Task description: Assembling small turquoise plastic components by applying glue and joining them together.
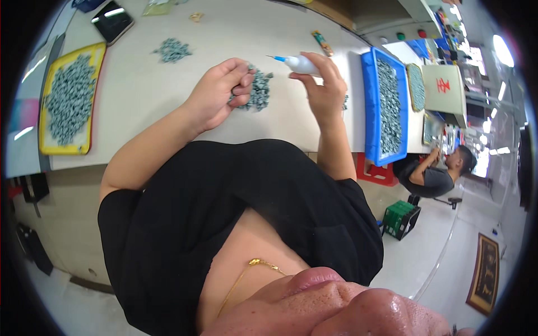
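Observation:
My right hand (325,84) is closed around a white squeeze bottle (302,65) with a blue tip and a thin needle, which points left toward my other hand. My left hand (227,92) is closed, thumb and fingers curled together at the edge of a pile of small grey-green parts (260,92). A grey-green bit shows at its fingertips, but I cannot tell whether it is held or lies in the pile behind. The needle is apart from the left hand.
A yellow tray (98,73) of similar parts stands at the left, a blue bin (370,106) of them at the right. Farther back lie a smaller heap (172,50), a phone (112,22) and a small colourful packet (322,43). A co-worker (437,176) sits beyond the bin.

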`<state>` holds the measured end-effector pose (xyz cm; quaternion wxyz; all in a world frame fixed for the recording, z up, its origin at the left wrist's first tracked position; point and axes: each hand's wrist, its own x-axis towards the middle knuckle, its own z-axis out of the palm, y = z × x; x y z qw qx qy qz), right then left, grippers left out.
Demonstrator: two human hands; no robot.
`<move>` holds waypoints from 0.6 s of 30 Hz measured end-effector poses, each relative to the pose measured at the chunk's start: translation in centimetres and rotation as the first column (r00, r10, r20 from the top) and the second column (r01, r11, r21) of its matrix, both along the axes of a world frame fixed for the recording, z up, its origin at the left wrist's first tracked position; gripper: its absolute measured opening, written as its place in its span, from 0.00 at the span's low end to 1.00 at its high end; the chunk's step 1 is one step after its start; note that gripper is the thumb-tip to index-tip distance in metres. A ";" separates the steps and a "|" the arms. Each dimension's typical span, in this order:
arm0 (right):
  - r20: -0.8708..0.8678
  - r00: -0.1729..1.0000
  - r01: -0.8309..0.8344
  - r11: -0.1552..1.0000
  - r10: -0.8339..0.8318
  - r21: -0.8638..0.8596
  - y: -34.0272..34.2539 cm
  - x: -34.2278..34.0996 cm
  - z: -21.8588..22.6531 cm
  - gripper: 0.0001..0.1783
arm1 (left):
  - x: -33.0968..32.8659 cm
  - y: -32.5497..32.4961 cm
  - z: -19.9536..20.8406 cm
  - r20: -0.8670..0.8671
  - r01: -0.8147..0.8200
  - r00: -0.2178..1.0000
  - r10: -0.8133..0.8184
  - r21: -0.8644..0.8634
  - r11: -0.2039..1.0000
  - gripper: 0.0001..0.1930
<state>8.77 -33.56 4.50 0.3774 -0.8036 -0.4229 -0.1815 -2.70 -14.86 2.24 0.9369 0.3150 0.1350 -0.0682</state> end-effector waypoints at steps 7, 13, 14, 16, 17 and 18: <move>0.341 0.940 0.045 0.994 -0.009 -0.098 0.0 -0.1 1.0 0.21 | -0.1 0.1 -0.4 0.049 0.021 0.999 -0.018 -0.065 0.998 0.08; 0.501 0.865 0.128 0.976 -0.022 -0.178 0.2 -0.5 1.8 0.20 | -0.1 0.2 -0.5 0.079 0.029 0.997 -0.027 -0.029 0.999 0.09; 0.500 0.865 0.127 0.976 -0.021 -0.179 0.2 -0.5 1.9 0.20 | -0.1 0.2 -0.6 0.093 0.035 0.995 -0.032 -0.022 0.999 0.09; 0.524 0.851 0.145 0.972 -0.027 -0.186 0.2 -0.6 2.1 0.19 | -0.1 0.1 -0.6 0.093 0.033 0.995 -0.032 -0.010 0.999 0.09; 0.523 0.852 0.144 0.972 -0.026 -0.187 0.2 -0.7 2.3 0.19 | -0.1 0.1 -0.5 0.093 0.033 0.995 -0.034 0.005 0.999 0.09; 0.538 0.843 0.148 0.969 -0.019 -0.198 0.2 -0.7 2.5 0.19 | -0.1 0.1 -0.5 0.093 0.033 0.995 -0.033 0.003 0.999 0.09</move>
